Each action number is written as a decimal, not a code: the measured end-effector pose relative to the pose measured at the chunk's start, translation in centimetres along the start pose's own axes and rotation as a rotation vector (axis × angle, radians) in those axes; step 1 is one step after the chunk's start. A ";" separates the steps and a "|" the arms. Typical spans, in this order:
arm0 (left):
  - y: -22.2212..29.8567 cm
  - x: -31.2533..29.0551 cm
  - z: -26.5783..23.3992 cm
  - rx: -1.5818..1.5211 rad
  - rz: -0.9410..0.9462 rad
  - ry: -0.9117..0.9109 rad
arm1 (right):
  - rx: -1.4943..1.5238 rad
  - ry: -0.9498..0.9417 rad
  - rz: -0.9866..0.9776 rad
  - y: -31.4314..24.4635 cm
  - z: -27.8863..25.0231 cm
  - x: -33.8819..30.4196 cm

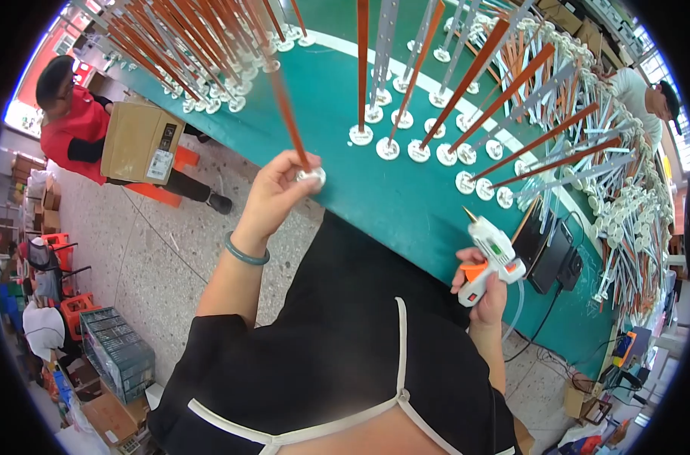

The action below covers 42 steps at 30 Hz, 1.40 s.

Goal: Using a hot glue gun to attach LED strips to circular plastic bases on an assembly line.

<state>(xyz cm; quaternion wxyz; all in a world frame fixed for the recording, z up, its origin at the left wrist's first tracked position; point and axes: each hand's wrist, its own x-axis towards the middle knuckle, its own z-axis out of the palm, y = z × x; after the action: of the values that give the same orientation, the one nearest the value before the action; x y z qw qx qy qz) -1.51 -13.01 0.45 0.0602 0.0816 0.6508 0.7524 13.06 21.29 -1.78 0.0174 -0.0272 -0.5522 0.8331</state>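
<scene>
Holds in the left hand (275, 189), with fingers drawn narrow, the small round white base (316, 179) of a long, flat, reddish-brown strip (286, 114), at the near edge of the teal-green, smooth-topped worktable (405, 220). Rises from that base along a steep long axis, with the upper end leaning toward the far left of the worktable and blurred. Cannot tell contact from a slight gap between base and worktable. Wraps the right hand (490, 299) around the handle of a white, pistol-shaped glue gun (490, 246) with an orange trigger, at the worktable's near edge, farther right. Points its thin nozzle up and leftward, toward the worktable's far side. Cannot tell a pressed trigger from a released one. Shows on the middle of the worktable upright and leaning brown and grey strips (362, 68) on round white bases, with a denser cluster (201, 53) toward its far left and a tangled heap of strips (625, 220) along its right side. Includes, off the worktable's left side, a person in a red top (68, 129) behind a brown cardboard box (136, 140)
</scene>
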 end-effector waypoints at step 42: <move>-0.2 -1.1 8.7 -0.186 -0.247 -0.456 | -0.583 -0.120 0.129 -3.6 4.9 -1.3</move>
<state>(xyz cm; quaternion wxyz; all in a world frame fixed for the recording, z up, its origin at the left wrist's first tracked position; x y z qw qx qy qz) 1.33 -4.78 1.44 0.3036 0.1632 0.5537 0.7580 14.05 18.09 3.54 -0.0770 -0.0167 -0.7651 0.6391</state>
